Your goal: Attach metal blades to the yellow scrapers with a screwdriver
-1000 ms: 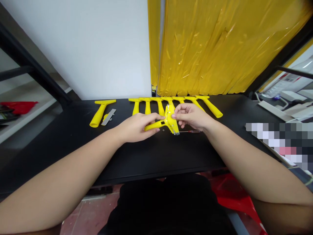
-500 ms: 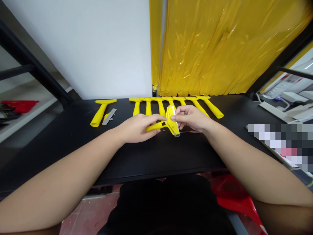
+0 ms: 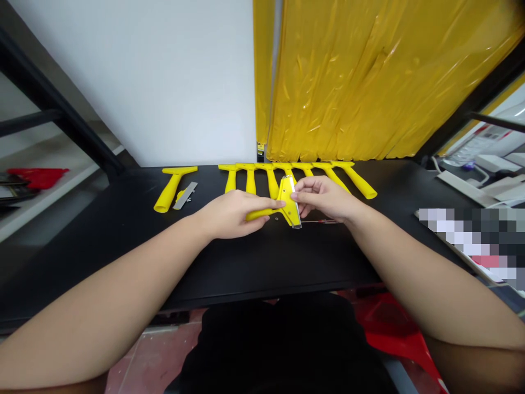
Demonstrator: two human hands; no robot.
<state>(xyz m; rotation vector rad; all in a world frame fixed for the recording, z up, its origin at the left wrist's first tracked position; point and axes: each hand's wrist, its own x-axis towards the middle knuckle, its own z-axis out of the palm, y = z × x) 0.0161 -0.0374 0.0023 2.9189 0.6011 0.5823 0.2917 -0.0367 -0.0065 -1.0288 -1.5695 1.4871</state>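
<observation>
A yellow scraper (image 3: 290,210) with a metal blade strip along its head is held between both hands above the black table. My left hand (image 3: 235,213) is closed around its handle, the index finger stretched along onto the head. With thumb and fingers, my right hand (image 3: 320,197) pinches the blade edge; the fingertips behind it are partly hidden. Beneath the right hand a screwdriver (image 3: 326,221) with a red handle lies on the table, its shaft pointing left. A tiny nut or washer (image 3: 276,219) rests near the scraper.
Several yellow scraper handles (image 3: 363,183) lie in a row along the table's back edge. Farther left are another yellow handle (image 3: 168,191) and a metal blade plate (image 3: 186,196) with small screws. Yellow plastic sheeting (image 3: 348,82) and a white panel (image 3: 164,82) stand behind the black table (image 3: 262,268).
My left index finger has slid forward onto the scraper's head, covering the small square hole near its neck. The right hand keeps its pinch, and the view has shifted slightly.
</observation>
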